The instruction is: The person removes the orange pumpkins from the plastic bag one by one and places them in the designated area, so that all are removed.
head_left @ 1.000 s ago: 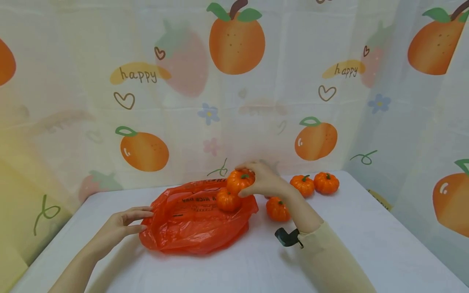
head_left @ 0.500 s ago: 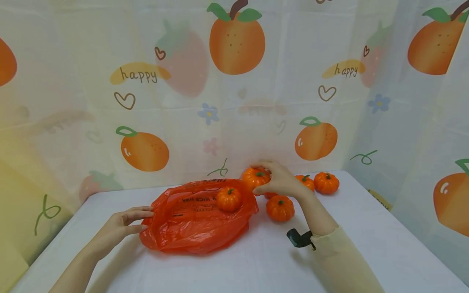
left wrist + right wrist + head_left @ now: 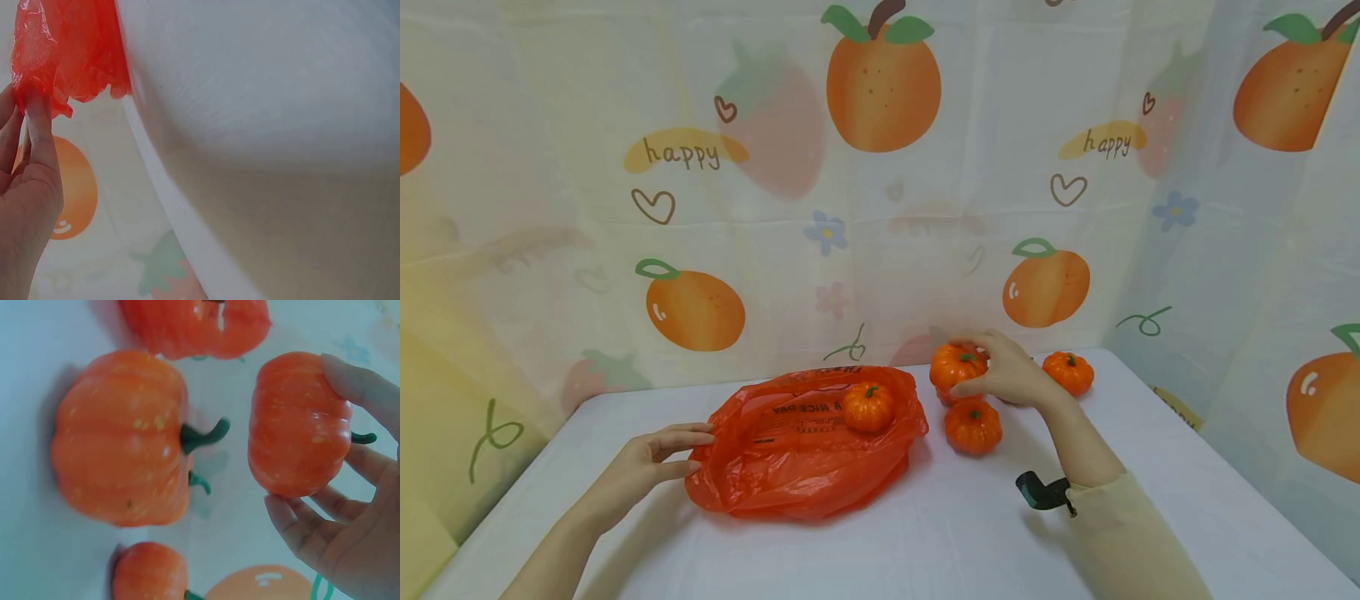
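left hand (image 3: 640,467) at 8 o'clock, fingertips (image 3: 34,106) pinching the rim of the red bag (image 3: 790,454) | bag flat on white table (image 3: 925,542), one small pumpkin (image 3: 868,407) inside | right hand (image 3: 1011,371) at 1 o'clock, fingers clamped round held pumpkin (image 3: 957,367), above table pumpkin (image 3: 973,426) | far pumpkin (image 3: 1067,372) at 2 o'clock

A small orange pumpkin (image 3: 957,367) with a green stem is sitting stem-up, pinched at its sides just above the worktop, to the right of an orange plastic bag (image 3: 790,454). The bag is lying crumpled and open on the worktop, its left edge being pinched, and is cradling another small pumpkin (image 3: 868,407), upright, near its far rim.
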Available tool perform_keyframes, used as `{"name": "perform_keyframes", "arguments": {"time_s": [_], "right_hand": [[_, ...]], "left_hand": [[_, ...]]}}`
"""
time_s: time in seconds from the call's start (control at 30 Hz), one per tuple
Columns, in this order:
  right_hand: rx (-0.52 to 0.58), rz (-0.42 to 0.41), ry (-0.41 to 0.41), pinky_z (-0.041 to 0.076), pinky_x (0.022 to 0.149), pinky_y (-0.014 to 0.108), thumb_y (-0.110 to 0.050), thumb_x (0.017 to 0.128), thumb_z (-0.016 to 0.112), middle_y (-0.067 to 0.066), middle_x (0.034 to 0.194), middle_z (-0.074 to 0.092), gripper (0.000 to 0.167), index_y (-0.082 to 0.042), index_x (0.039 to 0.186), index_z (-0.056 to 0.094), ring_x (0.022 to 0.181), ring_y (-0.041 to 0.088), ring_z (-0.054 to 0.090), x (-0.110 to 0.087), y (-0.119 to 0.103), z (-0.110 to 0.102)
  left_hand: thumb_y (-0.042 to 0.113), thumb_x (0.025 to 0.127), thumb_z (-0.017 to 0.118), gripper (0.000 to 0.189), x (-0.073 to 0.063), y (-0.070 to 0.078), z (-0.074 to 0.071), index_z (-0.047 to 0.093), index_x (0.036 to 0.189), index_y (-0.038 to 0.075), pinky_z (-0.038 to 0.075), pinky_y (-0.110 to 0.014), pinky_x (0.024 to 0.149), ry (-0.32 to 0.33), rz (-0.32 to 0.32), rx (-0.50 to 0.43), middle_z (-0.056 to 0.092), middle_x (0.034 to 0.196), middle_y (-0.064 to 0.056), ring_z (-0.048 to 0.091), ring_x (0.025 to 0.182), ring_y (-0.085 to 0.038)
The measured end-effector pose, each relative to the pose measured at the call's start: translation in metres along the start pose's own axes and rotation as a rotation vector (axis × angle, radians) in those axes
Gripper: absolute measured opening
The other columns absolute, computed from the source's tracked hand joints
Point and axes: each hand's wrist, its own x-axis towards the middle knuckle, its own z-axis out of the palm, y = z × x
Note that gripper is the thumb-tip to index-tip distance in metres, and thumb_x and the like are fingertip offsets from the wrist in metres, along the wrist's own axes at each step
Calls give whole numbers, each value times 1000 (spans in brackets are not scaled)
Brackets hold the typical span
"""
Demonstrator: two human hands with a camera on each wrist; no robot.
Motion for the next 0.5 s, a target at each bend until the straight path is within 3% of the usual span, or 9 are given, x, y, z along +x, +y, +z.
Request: {"name": "perform_keyframes", "arguments": {"time_s": [0.5], "right_hand": [[12,55,27,44,103,61,-33,78,81,14,145,49,69,-16,140,54,133,36,43,-17,38,-13]], "left_hand": [[19,92,68,35,-2,0,1,67,123,5,46,-9,89,11,24,-2,57,125,31,45,113,26]]}}
